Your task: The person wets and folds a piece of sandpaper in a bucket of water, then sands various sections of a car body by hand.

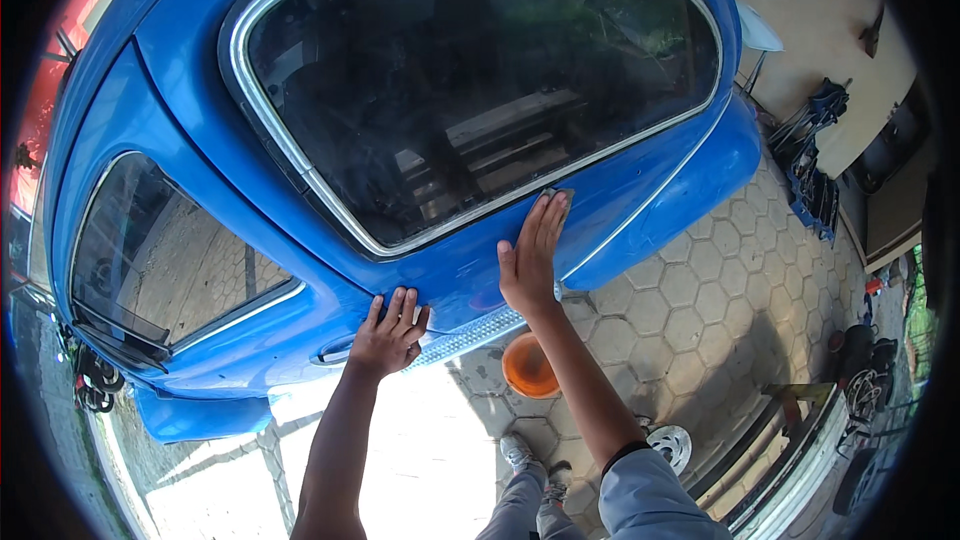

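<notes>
A blue car (pixel 590 205) with rounded bodywork fills the upper part of the view. My right hand (pixel 535 260) lies against the blue panel just below the chrome-trimmed side window (pixel 480 90). Its fingers are together and stretched upward, pressing a small grey-green pad (pixel 567 197) that peeks out at the fingertips; most of the pad is hidden. To the left, my left hand (pixel 390 333) rests with bent, spread fingers on the panel near the door handle (pixel 333 353), holding nothing.
An orange bucket (pixel 530 365) stands on the hexagonal paving by the car, near my feet (pixel 535 460). A perforated metal disc (pixel 670 448) lies at the right, beside a wooden bench-like frame (pixel 770 450). A blue toolbox (pixel 815 200) sits by the wall.
</notes>
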Demonstrator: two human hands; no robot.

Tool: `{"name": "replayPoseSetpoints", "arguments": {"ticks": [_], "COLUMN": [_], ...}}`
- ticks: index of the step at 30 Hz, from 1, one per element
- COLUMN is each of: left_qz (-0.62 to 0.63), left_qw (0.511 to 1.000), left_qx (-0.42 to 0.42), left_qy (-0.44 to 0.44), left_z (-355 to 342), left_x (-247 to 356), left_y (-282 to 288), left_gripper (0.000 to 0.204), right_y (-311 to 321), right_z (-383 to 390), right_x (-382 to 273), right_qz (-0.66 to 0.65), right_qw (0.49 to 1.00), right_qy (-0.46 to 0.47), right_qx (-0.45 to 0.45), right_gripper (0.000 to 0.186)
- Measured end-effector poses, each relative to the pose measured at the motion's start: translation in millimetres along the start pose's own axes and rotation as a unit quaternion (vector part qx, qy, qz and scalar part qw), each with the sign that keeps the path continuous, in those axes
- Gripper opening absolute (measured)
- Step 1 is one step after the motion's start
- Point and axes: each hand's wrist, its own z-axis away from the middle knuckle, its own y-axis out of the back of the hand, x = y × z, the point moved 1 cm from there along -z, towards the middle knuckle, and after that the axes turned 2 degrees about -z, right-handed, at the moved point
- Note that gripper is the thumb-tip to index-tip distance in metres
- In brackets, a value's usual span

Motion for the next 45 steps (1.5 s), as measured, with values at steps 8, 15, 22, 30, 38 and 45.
{"name": "replayPoseSetpoints", "arguments": {"ticks": [8,15,22,30,38,45], "left_qz": [0.019,0.112,0.272,0.026,0.009,-0.033], "left_qw": [0.999,0.989,0.957,0.995,0.997,0.997], "left_qx": [0.039,0.093,0.083,-0.008,-0.009,-0.011], "left_qy": [0.006,0.036,-0.06,-0.095,-0.077,-0.072], "left_z": [-13.8,-8.4,-198.7,-278.4,-275.5,-281.9], "left_x": [3.7,-6.2,18.6,51.1,53.4,61.5], "left_y": [-2.7,9.1,87.2,87.9,80.2,76.0], "left_gripper": [0.064,0.054,0.051,0.071,0.067,0.065], "right_y": [77.5,29.2,66.0,90.1,119.4,152.8], "right_z": [-117.3,-51.6,-95.5,-123.7,-157.9,-186.3], "right_x": [144.1,74.2,132.4,183.3,252.6,308.3], "right_qz": [-0.136,-0.092,-0.111,-0.134,-0.15,-0.142], "right_qw": [0.947,0.979,0.959,0.946,0.943,0.945], "right_qy": [-0.241,-0.182,-0.25,-0.282,-0.28,-0.279], "right_qx": [0.161,0.004,0.075,0.088,0.094,0.092], "right_gripper": [0.089,0.09,0.08,0.078,0.073,0.071]}}
